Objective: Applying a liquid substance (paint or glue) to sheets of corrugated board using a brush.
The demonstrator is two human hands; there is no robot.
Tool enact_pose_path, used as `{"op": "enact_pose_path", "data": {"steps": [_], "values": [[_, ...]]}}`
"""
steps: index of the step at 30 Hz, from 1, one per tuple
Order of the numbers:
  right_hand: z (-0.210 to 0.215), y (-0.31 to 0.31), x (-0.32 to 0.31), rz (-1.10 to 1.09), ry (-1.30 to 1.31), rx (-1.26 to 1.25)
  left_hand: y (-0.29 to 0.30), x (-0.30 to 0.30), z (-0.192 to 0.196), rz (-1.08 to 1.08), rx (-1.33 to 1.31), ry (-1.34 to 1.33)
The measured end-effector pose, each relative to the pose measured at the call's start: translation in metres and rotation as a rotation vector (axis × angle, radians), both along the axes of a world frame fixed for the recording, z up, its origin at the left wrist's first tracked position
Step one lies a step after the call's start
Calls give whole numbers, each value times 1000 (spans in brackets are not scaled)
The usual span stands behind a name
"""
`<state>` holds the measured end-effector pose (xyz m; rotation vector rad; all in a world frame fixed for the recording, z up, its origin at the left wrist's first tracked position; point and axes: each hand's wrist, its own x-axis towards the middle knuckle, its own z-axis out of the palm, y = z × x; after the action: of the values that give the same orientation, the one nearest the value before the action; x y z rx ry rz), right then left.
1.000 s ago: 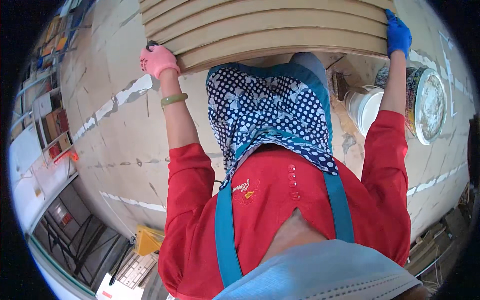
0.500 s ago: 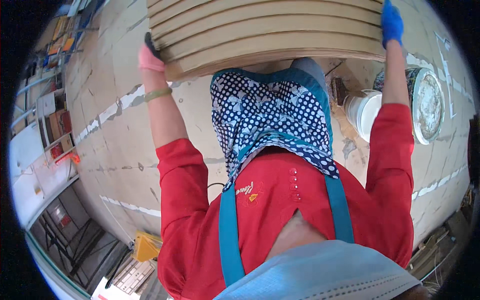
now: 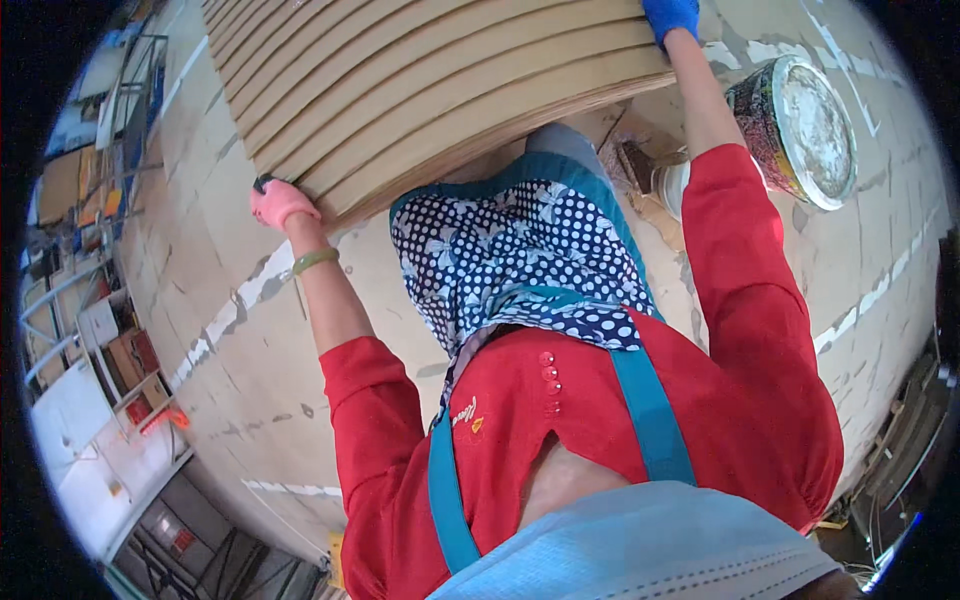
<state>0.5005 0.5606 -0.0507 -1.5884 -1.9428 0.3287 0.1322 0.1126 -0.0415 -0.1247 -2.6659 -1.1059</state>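
A broad stack of tan, cardboard-like sheets (image 3: 440, 95) spreads in front of me, its long edges stepped one behind another like a fan. My left hand (image 3: 284, 204), in a pink glove with dark fingertips, is closed at the near left corner of the stack. At the right end my right hand (image 3: 672, 16), gloved in blue, grips the edge; the picture's top rim cuts off part of it. The fingers of both hands are partly hidden. The near edge of the stack lies just beyond my polka-dot apron (image 3: 530, 250).
A large bucket with a whitish, crusted top (image 3: 815, 130) stands on the floor to the right. Next to it, a smaller white bucket (image 3: 671, 188) is partly behind my right arm. Metal racks (image 3: 95, 330) line the left side. Long planks (image 3: 890, 470) lie at the far right.
The stack has shifted left and turned, its left corner now nearer me and its right end farther off. Both hands have moved left with it, and more of its surface shows.
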Motion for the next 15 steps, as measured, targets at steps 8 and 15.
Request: {"op": "enact_pose_path", "data": {"steps": [8,15], "values": [[-28,115,64,-9,-396,344,19,-69,-7,-210,59,-214],[3,17,-28,96,15,118,-35,-94,-10,-327,-350,33]]}}
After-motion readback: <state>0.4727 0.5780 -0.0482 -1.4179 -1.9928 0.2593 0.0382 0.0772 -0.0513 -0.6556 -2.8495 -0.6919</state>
